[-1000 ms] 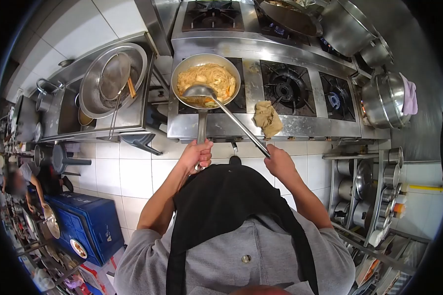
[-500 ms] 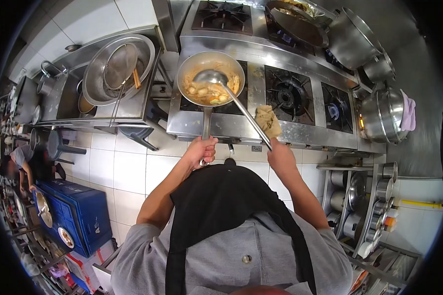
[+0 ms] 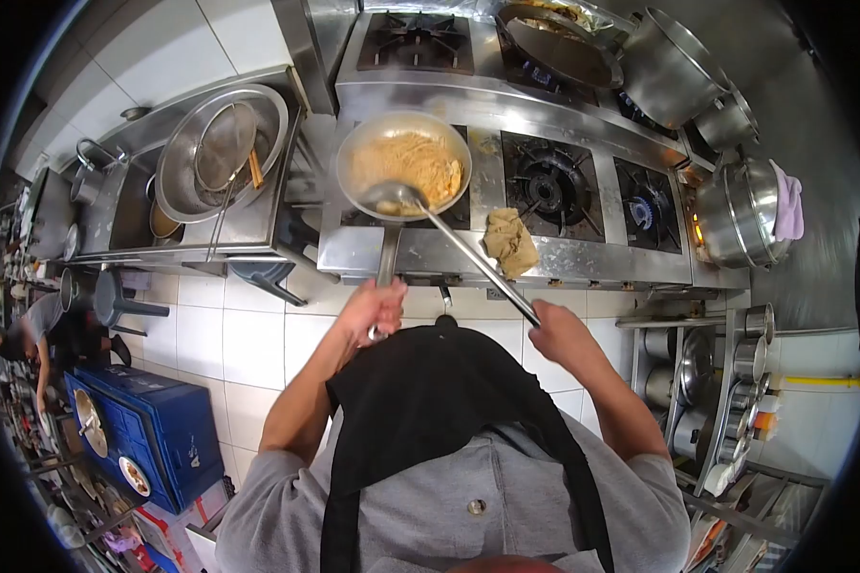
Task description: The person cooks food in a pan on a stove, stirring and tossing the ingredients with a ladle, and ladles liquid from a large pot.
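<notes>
My left hand [image 3: 375,307] is closed around the handle of a frying pan [image 3: 389,256], which sits over the front left burner. Inside the pan lies orange-brown food [image 3: 406,164] that looks like noodles in sauce. The long handle of a metal ladle [image 3: 483,267] is gripped in my right hand [image 3: 558,330]. Its bowl rests in the near side of the pan, at the edge of the food. A folded tan cloth [image 3: 511,244] lies on the stove front, just right of the ladle handle.
The steel stove [image 3: 354,250] has a lit burner [image 3: 643,214] at right. Large pots [image 3: 674,72] and a dark wok [image 3: 559,53] stand behind. At left, a big metal bowl [image 3: 177,181] holds a strainer [image 3: 227,143]. Another person [image 3: 43,320] is at far left, near a blue box [image 3: 177,435].
The ladle bowl has moved from the pan's middle towards its near edge. The food is now heaped towards the far side. My right hand has shifted slightly right and down.
</notes>
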The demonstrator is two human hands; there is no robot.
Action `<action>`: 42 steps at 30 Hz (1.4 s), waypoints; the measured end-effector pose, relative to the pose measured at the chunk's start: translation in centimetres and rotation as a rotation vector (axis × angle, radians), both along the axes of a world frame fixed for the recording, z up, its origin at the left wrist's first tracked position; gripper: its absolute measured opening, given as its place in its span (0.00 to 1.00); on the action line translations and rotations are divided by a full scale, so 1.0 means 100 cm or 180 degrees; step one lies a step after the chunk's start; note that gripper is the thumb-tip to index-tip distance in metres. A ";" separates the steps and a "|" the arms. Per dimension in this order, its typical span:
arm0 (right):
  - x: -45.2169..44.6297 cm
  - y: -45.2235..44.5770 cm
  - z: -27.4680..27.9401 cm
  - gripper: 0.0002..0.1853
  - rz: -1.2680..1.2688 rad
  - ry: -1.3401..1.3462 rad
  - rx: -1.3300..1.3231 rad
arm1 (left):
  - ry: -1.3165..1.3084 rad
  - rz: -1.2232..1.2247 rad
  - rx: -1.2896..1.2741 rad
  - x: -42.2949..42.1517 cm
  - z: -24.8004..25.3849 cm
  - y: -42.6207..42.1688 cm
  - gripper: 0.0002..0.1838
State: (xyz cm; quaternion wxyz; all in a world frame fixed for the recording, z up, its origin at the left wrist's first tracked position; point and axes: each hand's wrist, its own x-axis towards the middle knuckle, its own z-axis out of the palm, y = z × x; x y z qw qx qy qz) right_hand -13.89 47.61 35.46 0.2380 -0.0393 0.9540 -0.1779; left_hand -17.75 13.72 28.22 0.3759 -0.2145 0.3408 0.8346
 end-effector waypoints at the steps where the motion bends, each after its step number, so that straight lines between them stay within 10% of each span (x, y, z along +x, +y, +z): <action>1: -0.002 0.001 -0.009 0.11 0.0072 0.0054 0.0039 | 0.0101 0.0020 0.0030 -0.012 -0.010 0.002 0.14; 36: -0.051 0.000 -0.020 0.11 -0.0086 0.0850 0.0447 | 0.0108 0.0171 0.0171 -0.005 -0.031 0.013 0.14; 42: -0.019 -0.005 0.034 0.10 -0.0258 -0.0451 -0.0093 | -0.0139 0.0110 0.0084 -0.007 -0.007 -0.003 0.13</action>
